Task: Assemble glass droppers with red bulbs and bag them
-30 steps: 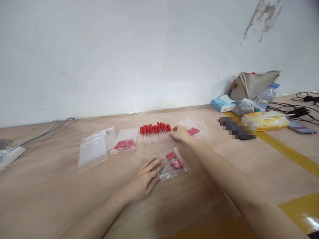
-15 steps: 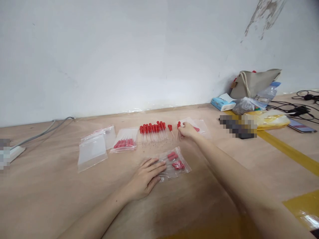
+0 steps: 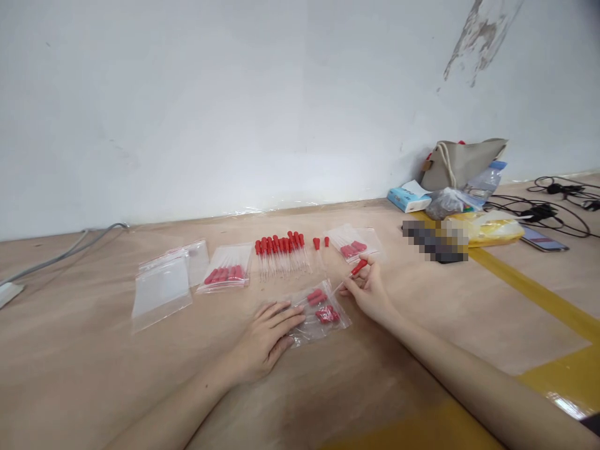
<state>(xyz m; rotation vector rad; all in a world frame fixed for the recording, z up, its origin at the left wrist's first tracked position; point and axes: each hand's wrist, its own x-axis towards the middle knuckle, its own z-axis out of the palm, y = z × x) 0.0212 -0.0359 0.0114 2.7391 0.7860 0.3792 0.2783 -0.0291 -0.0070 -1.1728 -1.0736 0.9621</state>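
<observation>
My left hand lies flat, fingers outstretched, on the left part of a clear zip bag that holds several red rubber bulbs and droppers. In my right hand is a dropper, pinched by its clear stem just past the bag's right edge, red bulb pointing up and away. Beyond the bag lies a row of droppers with red bulbs and thin clear stems. To its right are a separate dropper and a small loose red bulb. A further bag of droppers sits behind my right hand.
On the left are empty zip bags and a filled bag of droppers. Tissues, a grey drawstring bag, a yellow packet, a phone and black cables are at the right. A wall stands behind.
My right hand has come back from beside the dropper row toward the near zip bag, now with a dropper in its fingers. My left hand stays on the bag. The view has shifted slightly.
</observation>
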